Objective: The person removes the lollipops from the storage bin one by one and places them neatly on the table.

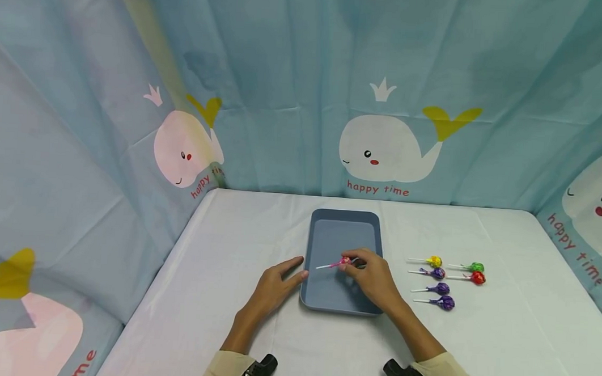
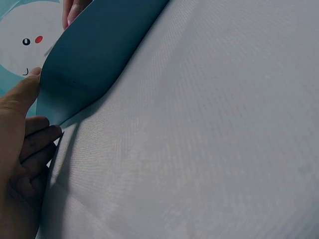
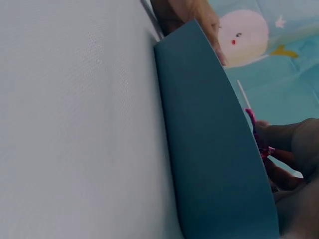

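My right hand (image 1: 375,280) is over the right part of the blue-grey tray (image 1: 343,304). It pinches a pink-wrapped lollipop (image 1: 345,261) by the candy end, with the white stick pointing left. In the right wrist view, the pink wrapper (image 3: 250,117) shows beyond the tray wall, partly hidden by that wall and the fingers. My left hand (image 1: 273,287) rests against the left side of the tray, its fingers fairly straight. Up close in the left wrist view, a fingertip touches the rim of the tray (image 2: 94,55), and other fingers lie loosely bent by its corner.
Right of the tray, several lollipops lie on the white table (image 1: 517,347): a yellow one (image 1: 434,261), a green one (image 1: 475,267), a red one (image 1: 477,278) and purple ones (image 1: 445,302). Whale-print curtains (image 1: 283,141) hang behind and at both sides.
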Demonstrator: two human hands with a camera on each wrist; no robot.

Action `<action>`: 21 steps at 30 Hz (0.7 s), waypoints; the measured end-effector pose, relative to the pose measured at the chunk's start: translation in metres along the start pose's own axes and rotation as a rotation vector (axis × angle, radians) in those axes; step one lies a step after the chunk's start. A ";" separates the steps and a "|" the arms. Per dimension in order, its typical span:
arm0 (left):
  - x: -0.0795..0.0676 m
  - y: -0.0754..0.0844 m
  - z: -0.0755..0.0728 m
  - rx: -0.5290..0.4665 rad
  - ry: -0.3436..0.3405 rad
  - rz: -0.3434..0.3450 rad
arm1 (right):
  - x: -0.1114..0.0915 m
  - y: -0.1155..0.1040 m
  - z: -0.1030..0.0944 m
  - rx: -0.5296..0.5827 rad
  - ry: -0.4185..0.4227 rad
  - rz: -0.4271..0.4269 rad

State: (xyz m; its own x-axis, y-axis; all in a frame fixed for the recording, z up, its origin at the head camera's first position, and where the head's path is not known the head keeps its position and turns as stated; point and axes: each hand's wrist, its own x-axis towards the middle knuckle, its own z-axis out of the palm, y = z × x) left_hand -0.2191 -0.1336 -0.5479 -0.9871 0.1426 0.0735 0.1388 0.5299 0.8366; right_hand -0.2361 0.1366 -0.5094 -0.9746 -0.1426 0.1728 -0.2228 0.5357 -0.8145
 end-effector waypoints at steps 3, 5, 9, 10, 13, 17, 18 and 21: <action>0.000 0.000 0.000 0.006 0.002 0.003 | -0.002 0.002 -0.005 -0.014 0.007 -0.003; 0.000 0.000 0.000 0.009 0.003 0.004 | -0.004 0.003 -0.008 -0.014 0.014 -0.004; 0.001 -0.001 0.001 0.007 0.001 0.007 | -0.006 0.007 -0.016 -0.024 0.024 -0.020; 0.001 -0.001 0.001 0.007 0.000 0.007 | -0.007 0.008 -0.019 -0.029 0.026 -0.023; 0.001 -0.001 0.000 0.004 -0.001 0.009 | -0.009 0.011 -0.026 -0.051 0.035 -0.032; 0.000 -0.002 0.000 0.001 -0.003 0.011 | -0.012 0.016 -0.035 -0.071 0.049 -0.028; 0.000 -0.001 0.000 0.000 -0.004 0.010 | -0.013 0.017 -0.037 -0.071 0.052 -0.028; 0.000 -0.001 0.000 -0.003 -0.009 0.007 | -0.015 0.019 -0.044 -0.071 0.055 -0.022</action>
State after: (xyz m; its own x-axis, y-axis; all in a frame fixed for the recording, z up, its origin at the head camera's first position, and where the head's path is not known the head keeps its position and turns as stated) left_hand -0.2189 -0.1340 -0.5488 -0.9853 0.1538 0.0749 0.1458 0.5261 0.8378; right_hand -0.2267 0.1852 -0.5031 -0.9687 -0.1099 0.2224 -0.2436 0.5907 -0.7693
